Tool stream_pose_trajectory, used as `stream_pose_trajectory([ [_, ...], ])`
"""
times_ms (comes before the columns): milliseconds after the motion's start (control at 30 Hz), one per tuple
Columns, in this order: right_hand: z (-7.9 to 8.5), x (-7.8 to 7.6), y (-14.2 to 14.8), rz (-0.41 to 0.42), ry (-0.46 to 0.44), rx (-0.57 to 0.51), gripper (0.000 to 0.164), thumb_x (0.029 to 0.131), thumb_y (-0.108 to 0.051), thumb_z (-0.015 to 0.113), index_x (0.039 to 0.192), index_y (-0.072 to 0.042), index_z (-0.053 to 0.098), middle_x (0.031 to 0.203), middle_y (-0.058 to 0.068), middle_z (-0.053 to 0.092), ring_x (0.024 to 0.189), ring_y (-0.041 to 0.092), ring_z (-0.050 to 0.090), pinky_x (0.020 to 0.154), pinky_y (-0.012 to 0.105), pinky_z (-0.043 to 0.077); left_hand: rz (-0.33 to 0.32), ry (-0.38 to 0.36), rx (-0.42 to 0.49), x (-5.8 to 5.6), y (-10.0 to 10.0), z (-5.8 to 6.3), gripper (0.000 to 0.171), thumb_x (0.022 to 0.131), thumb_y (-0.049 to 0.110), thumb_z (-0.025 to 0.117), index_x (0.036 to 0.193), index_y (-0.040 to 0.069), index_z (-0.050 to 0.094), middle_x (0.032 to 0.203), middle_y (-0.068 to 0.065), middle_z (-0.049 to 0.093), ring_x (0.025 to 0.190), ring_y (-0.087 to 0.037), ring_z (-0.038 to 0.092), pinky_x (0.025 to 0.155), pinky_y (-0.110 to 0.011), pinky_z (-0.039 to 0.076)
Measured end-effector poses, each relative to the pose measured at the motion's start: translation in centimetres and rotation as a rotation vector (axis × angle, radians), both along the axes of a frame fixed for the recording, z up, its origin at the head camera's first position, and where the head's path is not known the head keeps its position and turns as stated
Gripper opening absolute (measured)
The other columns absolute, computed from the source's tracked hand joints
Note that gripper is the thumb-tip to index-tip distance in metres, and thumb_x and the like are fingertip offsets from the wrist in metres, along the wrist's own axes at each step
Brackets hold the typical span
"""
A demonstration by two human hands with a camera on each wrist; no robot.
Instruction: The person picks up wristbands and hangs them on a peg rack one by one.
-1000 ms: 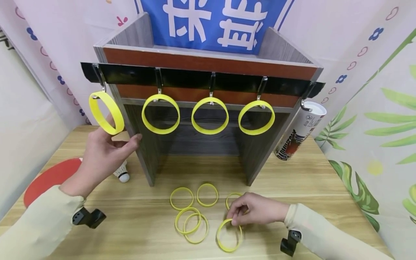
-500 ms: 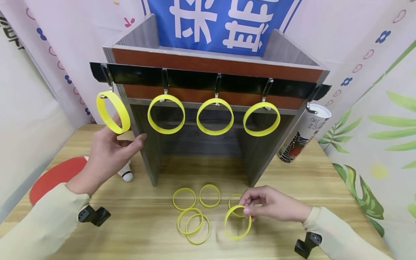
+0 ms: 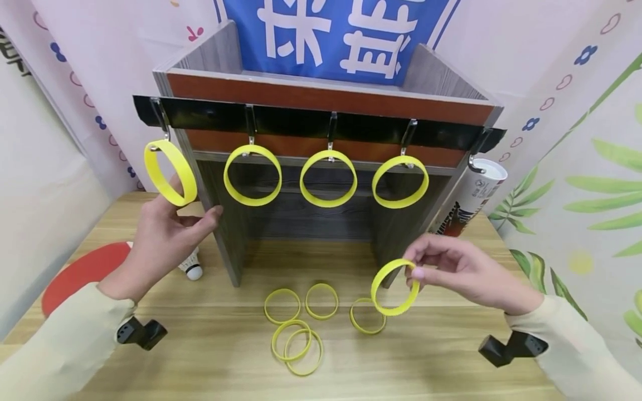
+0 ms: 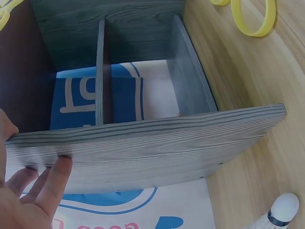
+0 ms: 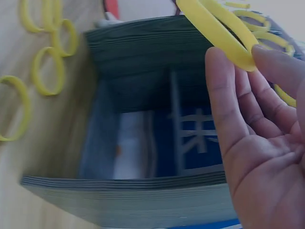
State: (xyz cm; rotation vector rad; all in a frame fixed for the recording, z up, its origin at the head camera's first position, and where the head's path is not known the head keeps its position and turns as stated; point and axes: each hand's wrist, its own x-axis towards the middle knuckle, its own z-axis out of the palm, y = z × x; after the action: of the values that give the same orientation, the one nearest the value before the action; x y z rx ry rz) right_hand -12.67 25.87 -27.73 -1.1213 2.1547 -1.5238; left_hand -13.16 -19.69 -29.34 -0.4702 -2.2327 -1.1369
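A yellow ring (image 3: pixel 376 289) is pinched between thumb and fingers of my right hand (image 3: pixel 461 270), raised above the table in front of the shelf's right side. My left hand (image 3: pixel 165 225) grips the left side panel (image 4: pixel 143 152) of the grey wooden shelf, fingers on its outer face and thumb near the front edge. Across the shelf's front runs a black rail (image 3: pixel 296 118) with metal hooks. Yellow rings hang from several hooks, such as the leftmost ring (image 3: pixel 186 181); the rightmost hook (image 3: pixel 476 164) bears none. More yellow rings (image 3: pixel 306 305) lie on the table, two overlapping.
A shuttlecock (image 3: pixel 191 267) and a red paddle (image 3: pixel 82 273) lie left of the shelf, partly behind my left arm. On the right stands a printed white tube (image 3: pixel 476 186), its lower part hidden by my right hand. Patterned cloth surrounds the wooden table (image 3: pixel 210 345).
My right hand has lifted the yellow ring from the table and carried it up and to the right. The left hand stays on the panel.
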Motion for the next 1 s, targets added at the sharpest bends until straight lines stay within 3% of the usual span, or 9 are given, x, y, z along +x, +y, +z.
stream_pose_trajectory([
  [100, 1.6, 0.1, 0.4, -0.015, 0.075, -0.031, 0.026, 0.096, 0.019, 0.055, 0.112, 0.0, 0.064, 0.1, 0.002, 0.074, 0.089, 0.013, 0.073, 0.079, 0.025, 0.064, -0.001, 0.002, 0.002, -0.1, 0.1, 0.0, 0.048, 0.085, -0.009, 0.076, 0.13, -0.003, 0.059, 0.114, 0.027, 0.057, 0.095, 0.009, 0.06, 0.072, -0.003, 0.055],
  [367, 4.2, 0.4, 1.5, -0.08, 0.162, -0.169, 0.03, 0.09, 0.028, 0.053, 0.111, 0.009, 0.061, 0.098, 0.006, 0.076, 0.09, 0.016, 0.074, 0.079, 0.023, 0.063, -0.002, 0.012, -0.005, -0.1, 0.0, 0.0, 0.047, 0.084, -0.01, 0.076, 0.128, -0.004, 0.059, 0.113, 0.025, 0.057, 0.094, 0.009, 0.06, 0.072, -0.003, 0.056],
  [500, 5.1, 0.4, 2.3, -0.077, 0.16, -0.325, 0.029, 0.089, 0.031, 0.049, 0.112, 0.017, 0.058, 0.1, 0.016, 0.075, 0.091, 0.022, 0.076, 0.081, 0.025, 0.064, -0.009, 0.011, -0.001, -0.1, 0.0, 0.0, 0.052, 0.085, -0.01, 0.075, 0.133, -0.001, 0.06, 0.119, 0.024, 0.059, 0.098, 0.013, 0.061, 0.072, -0.003, 0.056],
  [600, 5.7, 0.2, 2.9, -0.092, 0.167, -0.411, 0.03, 0.09, 0.031, 0.047, 0.114, 0.017, 0.057, 0.102, 0.018, 0.075, 0.094, 0.022, 0.076, 0.083, 0.025, 0.064, -0.012, 0.013, 0.001, -0.2, -0.1, 0.2, 0.054, 0.085, -0.01, 0.075, 0.136, 0.001, 0.06, 0.123, 0.021, 0.06, 0.099, 0.013, 0.061, 0.072, -0.003, 0.056],
  [700, 6.2, 0.0, 3.2, -0.123, 0.167, -0.497, 0.029, 0.092, 0.03, 0.046, 0.115, 0.016, 0.057, 0.104, 0.019, 0.075, 0.097, 0.023, 0.075, 0.084, 0.025, 0.064, 0.001, 0.017, -0.002, -0.2, -0.1, 0.2, 0.049, 0.085, -0.009, 0.076, 0.13, -0.002, 0.06, 0.114, 0.02, 0.06, 0.095, 0.012, 0.061, 0.072, -0.003, 0.055],
  [833, 6.6, -0.3, 3.3, -0.15, 0.122, -0.628, 0.027, 0.095, 0.029, 0.04, 0.114, 0.017, 0.055, 0.106, 0.023, 0.073, 0.1, 0.028, 0.074, 0.088, 0.029, 0.065, 0.015, 0.023, -0.008, -0.1, -0.1, 0.0, 0.043, 0.083, -0.01, 0.077, 0.122, -0.006, 0.058, 0.105, 0.018, 0.057, 0.089, 0.011, 0.06, 0.072, -0.003, 0.055],
  [1000, 6.6, -1.0, 3.3, -0.156, 0.066, -0.713, 0.028, 0.097, 0.029, 0.035, 0.115, 0.018, 0.054, 0.107, 0.025, 0.071, 0.1, 0.031, 0.074, 0.089, 0.035, 0.066, 0.009, 0.019, -0.011, -0.1, -0.1, -0.1, 0.047, 0.084, -0.01, 0.076, 0.127, -0.005, 0.059, 0.112, 0.024, 0.057, 0.093, 0.01, 0.06, 0.072, -0.003, 0.055],
])
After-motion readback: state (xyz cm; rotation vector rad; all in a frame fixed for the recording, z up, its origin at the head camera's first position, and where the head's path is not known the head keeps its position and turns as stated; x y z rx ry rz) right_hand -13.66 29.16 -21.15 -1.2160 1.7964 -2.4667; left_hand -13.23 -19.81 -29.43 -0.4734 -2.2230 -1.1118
